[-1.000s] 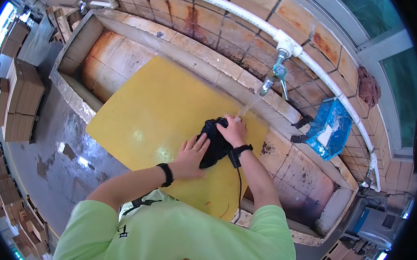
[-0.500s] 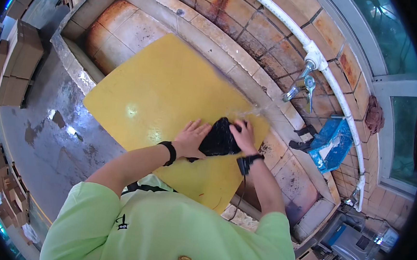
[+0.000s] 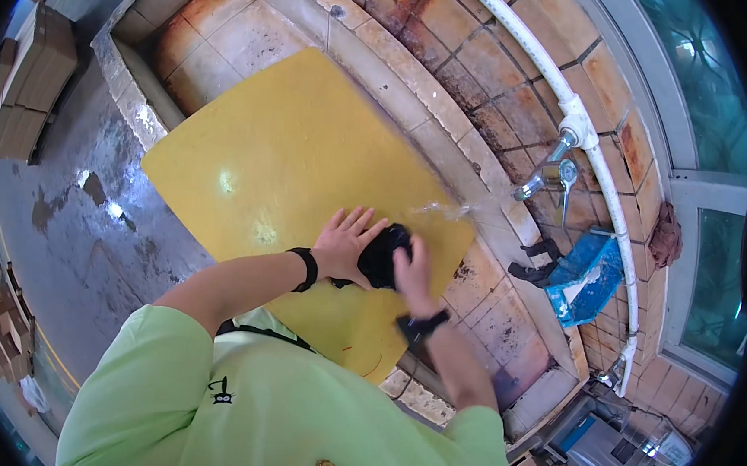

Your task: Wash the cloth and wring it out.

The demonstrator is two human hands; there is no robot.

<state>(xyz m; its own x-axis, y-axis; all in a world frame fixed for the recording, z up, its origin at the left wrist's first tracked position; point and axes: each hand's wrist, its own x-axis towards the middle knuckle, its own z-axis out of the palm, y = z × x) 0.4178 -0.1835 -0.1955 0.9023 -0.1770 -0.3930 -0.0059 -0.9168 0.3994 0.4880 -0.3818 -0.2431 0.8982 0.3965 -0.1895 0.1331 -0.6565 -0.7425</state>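
Observation:
A crumpled black bundle (image 3: 382,258), soft and slightly shiny, lies on a yellow board (image 3: 275,157); I cannot tell whether it is cloth or plastic. My left hand (image 3: 344,246) rests flat against its left side with fingers spread, the thumb along its near edge. Against the right side is my right hand (image 3: 414,275), blurred by motion, its fingers close over the bundle's edge. Whether those fingers grip it is not clear. A black band circles each wrist.
The board spans a tiled trough (image 3: 232,33) with a raised rim. Beyond it, a metal tap (image 3: 546,178) hangs from a white pipe (image 3: 599,162). A blue plastic container (image 3: 587,278) sits at the right. Cardboard boxes (image 3: 33,88) are stacked on the far left.
The black bundle has become smaller and more compact. My right hand has moved left and slightly nearer to me, drawing closer to my left hand. The whole view has shifted slightly.

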